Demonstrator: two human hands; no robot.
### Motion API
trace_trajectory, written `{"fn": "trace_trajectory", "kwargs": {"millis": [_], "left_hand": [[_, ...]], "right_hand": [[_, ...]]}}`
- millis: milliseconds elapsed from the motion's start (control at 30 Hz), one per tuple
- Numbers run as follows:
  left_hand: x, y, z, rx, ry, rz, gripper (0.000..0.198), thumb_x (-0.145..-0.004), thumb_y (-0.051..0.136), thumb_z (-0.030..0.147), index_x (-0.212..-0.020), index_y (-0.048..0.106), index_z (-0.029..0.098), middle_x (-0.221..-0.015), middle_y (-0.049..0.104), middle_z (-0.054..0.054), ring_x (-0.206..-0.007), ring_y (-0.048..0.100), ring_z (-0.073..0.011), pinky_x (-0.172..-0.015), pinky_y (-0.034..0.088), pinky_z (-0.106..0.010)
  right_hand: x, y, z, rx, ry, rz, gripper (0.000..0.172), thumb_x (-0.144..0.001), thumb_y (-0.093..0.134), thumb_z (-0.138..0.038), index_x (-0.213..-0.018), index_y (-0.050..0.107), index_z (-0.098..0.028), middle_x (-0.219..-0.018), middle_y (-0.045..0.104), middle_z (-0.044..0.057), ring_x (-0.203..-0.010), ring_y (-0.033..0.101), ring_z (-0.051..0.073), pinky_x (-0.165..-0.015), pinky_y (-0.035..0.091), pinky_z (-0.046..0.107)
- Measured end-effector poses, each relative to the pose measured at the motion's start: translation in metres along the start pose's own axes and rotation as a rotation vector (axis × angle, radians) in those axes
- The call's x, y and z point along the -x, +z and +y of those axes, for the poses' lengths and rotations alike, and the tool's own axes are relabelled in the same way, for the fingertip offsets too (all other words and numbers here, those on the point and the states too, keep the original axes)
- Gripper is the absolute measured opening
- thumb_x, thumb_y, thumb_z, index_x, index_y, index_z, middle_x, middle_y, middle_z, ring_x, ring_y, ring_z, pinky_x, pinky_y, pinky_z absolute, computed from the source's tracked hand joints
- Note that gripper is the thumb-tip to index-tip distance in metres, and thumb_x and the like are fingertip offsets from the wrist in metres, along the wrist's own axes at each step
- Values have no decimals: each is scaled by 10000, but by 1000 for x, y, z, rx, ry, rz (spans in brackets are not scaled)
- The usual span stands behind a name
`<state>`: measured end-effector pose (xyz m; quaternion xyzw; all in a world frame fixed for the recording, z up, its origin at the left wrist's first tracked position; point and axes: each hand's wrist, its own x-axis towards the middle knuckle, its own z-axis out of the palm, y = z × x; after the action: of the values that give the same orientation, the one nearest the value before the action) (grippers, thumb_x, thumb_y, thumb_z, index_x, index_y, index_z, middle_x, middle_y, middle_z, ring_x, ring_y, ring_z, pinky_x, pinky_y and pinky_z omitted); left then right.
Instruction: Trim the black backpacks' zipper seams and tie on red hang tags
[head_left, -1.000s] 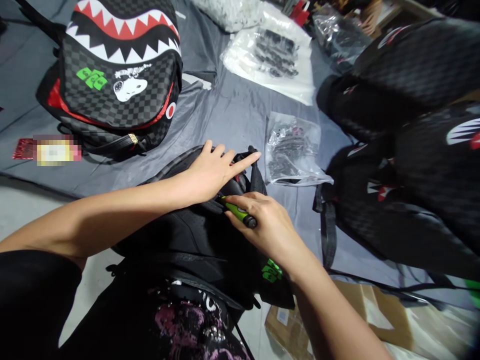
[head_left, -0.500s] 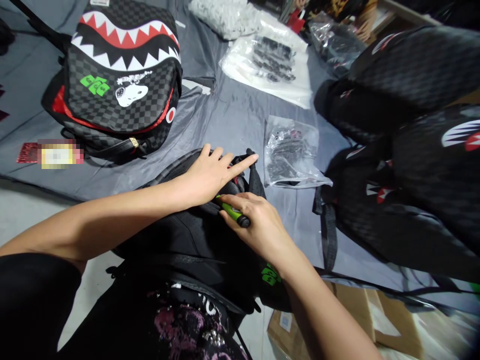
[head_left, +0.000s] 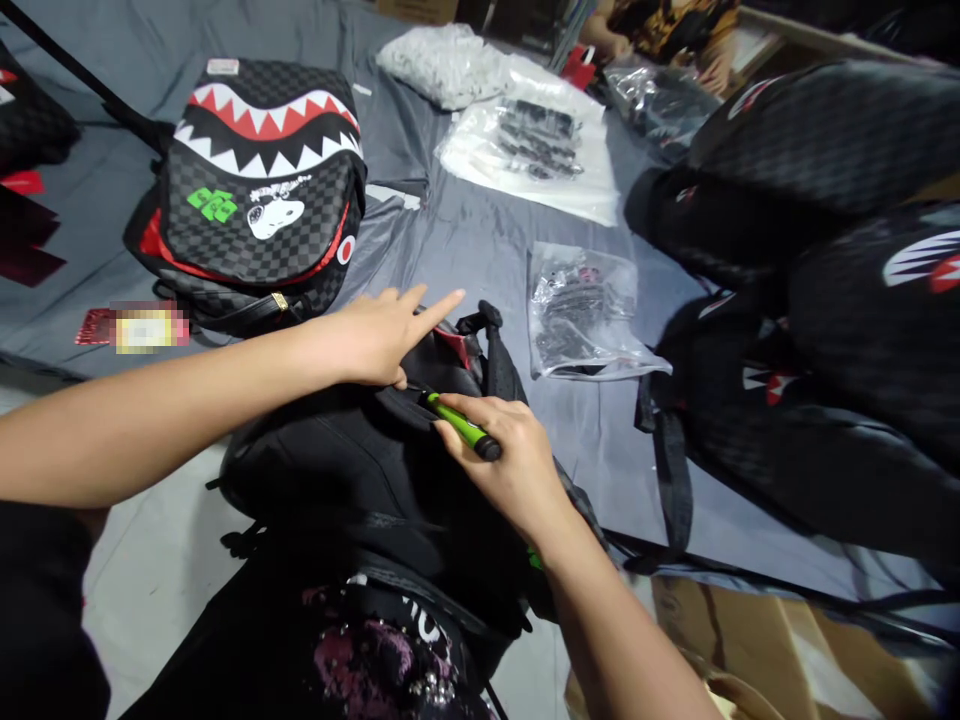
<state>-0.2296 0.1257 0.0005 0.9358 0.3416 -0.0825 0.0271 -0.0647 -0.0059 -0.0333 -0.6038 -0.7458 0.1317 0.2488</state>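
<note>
A black backpack [head_left: 330, 460] leans across my lap and against the table edge, its red lining showing near the top. In my right hand [head_left: 517, 450] is a screwdriver [head_left: 461, 425] with a green and black handle, fingers wrapped around it. Its thin shaft points left toward the backpack's upper edge; the tip is hidden near my left hand. My left hand [head_left: 379, 335] lies over the backpack's top with fingers stretched and spread, the thumb down beside the shaft. Past the hands rises a black strap [head_left: 499, 355] of the backpack.
A checkered backpack [head_left: 259, 220] with a shark-mouth print lies at the back left. Clear bags of small parts [head_left: 585, 310] and a white plastic sheet [head_left: 532, 150] are on the grey cloth. Dark backpacks [head_left: 840, 400] pile up at right, cardboard boxes [head_left: 735, 640] below. Another person's hand [head_left: 720, 70] shows at the back.
My left hand has shifted left along the backpack's top, uncovering more of the red lining. The screwdriver stays in my right hand, nearly in place. The view has tilted slightly.
</note>
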Motion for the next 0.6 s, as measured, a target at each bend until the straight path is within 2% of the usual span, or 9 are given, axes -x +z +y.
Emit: {"fn": "trace_trajectory", "kwargs": {"millis": [100, 200, 300, 467, 600], "left_hand": [[6, -4, 0, -21, -43, -67, 1268, -676, 801, 407, -1546, -116, 304, -1589, 221, -188, -1257, 448, -368, -901, 464, -395], [8, -3, 10, -72, -98, -61, 1292, -652, 829, 395, -1554, -91, 286, -1609, 148, -205, -1269, 429, -394, -869, 499, -405], [9, -3, 18, -122, -138, -52, 1270, -659, 828, 350, -1560, -62, 268, -1602, 162, -213, -1245, 447, -393, -840, 520, -404], [8, -1, 18, -186, -125, -61, 1180, -701, 783, 264, -1568, -18, 230, -1540, 285, -222, -1187, 490, -367, -809, 525, -375], [10, 3, 9, -187, -66, -37, 1055, -783, 695, 262, -1566, -11, 258, -1553, 265, -194, -1221, 471, -343, -853, 497, -354]], "right_hand": [[-3, 14, -8, -140, -18, 61, 238, -897, 608, -260, -1115, 701, -233, -1066, 753, 55, -932, 710, 201, -862, 544, 348], [-5, 27, -11, -284, 6, 100, 251, -903, 595, -256, -1132, 692, -223, -1114, 741, 53, -986, 709, 199, -902, 555, 326], [-5, 34, -8, -325, 44, 109, 254, -898, 602, -265, -1128, 693, -209, -1103, 745, 62, -974, 718, 217, -909, 559, 345], [-2, 32, -4, -354, 39, 117, 250, -890, 600, -247, -1119, 694, -208, -1091, 748, 69, -972, 721, 226, -898, 562, 355], [0, 24, -6, -407, 31, 93, 213, -878, 612, -244, -1061, 714, -205, -1041, 762, 61, -925, 732, 218, -858, 568, 329]]}}
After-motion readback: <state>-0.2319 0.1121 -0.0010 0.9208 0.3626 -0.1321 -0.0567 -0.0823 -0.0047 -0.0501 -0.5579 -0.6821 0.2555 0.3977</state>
